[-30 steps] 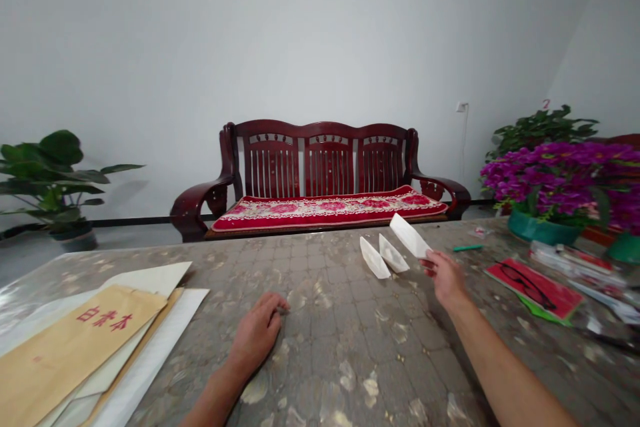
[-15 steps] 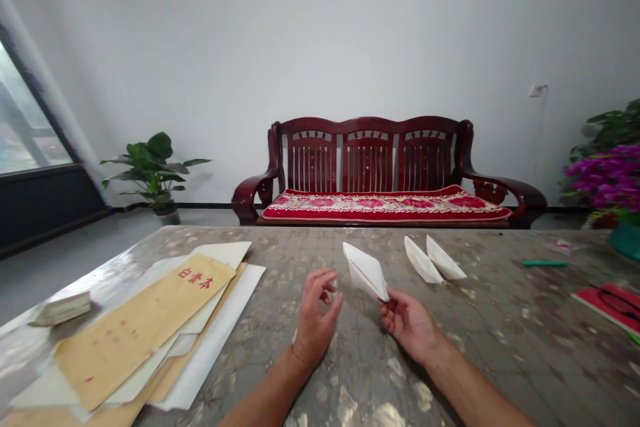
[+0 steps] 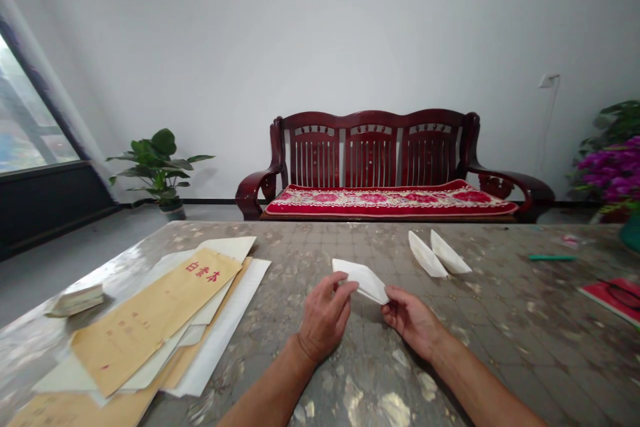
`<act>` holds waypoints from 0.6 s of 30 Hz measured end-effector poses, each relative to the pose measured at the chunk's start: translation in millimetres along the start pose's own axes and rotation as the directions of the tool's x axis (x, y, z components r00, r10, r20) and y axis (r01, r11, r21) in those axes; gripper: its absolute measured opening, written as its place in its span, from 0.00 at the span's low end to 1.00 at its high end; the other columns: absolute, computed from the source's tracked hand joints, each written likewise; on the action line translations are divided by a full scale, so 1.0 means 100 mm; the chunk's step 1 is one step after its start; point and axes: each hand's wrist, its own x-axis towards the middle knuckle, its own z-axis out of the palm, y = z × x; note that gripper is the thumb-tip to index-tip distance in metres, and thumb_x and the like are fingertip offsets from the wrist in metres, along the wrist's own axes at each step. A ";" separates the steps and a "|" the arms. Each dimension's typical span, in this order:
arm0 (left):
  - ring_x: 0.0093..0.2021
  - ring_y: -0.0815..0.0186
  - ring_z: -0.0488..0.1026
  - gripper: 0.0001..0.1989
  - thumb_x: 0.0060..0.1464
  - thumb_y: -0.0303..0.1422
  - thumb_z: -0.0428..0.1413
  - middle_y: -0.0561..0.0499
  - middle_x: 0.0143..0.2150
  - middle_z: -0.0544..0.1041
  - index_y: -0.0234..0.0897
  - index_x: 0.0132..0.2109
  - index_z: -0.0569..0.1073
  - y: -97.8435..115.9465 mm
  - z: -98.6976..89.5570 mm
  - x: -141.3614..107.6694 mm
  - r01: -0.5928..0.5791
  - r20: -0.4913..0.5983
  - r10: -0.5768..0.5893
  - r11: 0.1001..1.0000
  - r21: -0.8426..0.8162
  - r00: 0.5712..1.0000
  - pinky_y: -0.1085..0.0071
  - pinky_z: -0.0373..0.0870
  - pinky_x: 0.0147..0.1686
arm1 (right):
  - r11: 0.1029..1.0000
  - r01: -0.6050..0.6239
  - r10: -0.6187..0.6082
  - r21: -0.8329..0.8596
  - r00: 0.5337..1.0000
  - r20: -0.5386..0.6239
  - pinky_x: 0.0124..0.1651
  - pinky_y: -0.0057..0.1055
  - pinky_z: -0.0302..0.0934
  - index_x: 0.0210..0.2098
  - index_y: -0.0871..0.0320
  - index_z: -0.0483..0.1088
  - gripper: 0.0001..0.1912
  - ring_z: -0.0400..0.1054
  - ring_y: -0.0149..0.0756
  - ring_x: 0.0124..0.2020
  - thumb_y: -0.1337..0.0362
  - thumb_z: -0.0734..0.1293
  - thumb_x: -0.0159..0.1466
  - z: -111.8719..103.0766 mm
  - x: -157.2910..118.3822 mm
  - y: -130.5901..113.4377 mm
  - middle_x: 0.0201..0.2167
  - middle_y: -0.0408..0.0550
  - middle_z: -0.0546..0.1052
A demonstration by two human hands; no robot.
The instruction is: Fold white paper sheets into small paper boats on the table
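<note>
A folded white paper (image 3: pixel 364 280) is held between my two hands, above the middle of the patterned table. My right hand (image 3: pixel 411 321) pinches its right corner between thumb and fingers. At the near left edge, the thumb and fingers of my left hand (image 3: pixel 327 313) are closed on the paper too. Two folded white paper boats (image 3: pixel 427 255) lie side by side on the table, beyond my right hand.
Brown envelopes (image 3: pixel 155 320) and white sheets lie stacked on the left, beside a small paper bundle (image 3: pixel 77 300). On the right are a green pen (image 3: pixel 553 257), a red book (image 3: pixel 613 300) with glasses, and purple flowers (image 3: pixel 610 170). A wooden bench (image 3: pixel 370 153) stands behind the table.
My left hand has moved right and taken hold of the folded paper. The paper has been tipped lower and flatter. The camera view has shifted slightly.
</note>
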 end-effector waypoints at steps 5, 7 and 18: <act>0.45 0.64 0.71 0.12 0.59 0.24 0.49 0.45 0.45 0.72 0.38 0.48 0.71 0.02 0.03 0.02 0.154 -0.029 -0.161 0.976 -0.155 0.987 0.69 0.71 0.46 | 0.999 0.043 -0.045 -0.028 0.997 -0.066 0.20 0.19 0.62 0.30 0.61 0.71 0.10 0.66 0.25 0.19 0.67 0.75 0.51 0.03 -0.06 0.00 0.20 0.40 0.73; 0.40 0.66 0.71 0.09 0.59 0.26 0.49 0.47 0.42 0.73 0.38 0.45 0.72 0.03 0.06 0.02 0.261 -0.030 -0.275 0.937 -0.232 0.961 0.70 0.71 0.40 | 0.992 0.094 -0.097 -0.079 0.994 -0.043 0.20 0.19 0.59 0.29 0.60 0.71 0.13 0.65 0.25 0.19 0.62 0.77 0.50 0.03 -0.07 0.03 0.19 0.40 0.72; 0.21 0.74 0.66 0.17 0.52 0.42 0.56 0.52 0.31 0.75 0.34 0.43 0.72 0.02 0.20 0.07 0.746 0.405 -0.747 0.177 -0.642 0.526 0.77 0.62 0.22 | 0.733 0.378 -0.406 -0.565 0.910 0.082 0.27 0.26 0.58 0.31 0.61 0.76 0.17 0.63 0.31 0.23 0.52 0.72 0.50 0.05 -0.06 0.10 0.21 0.42 0.73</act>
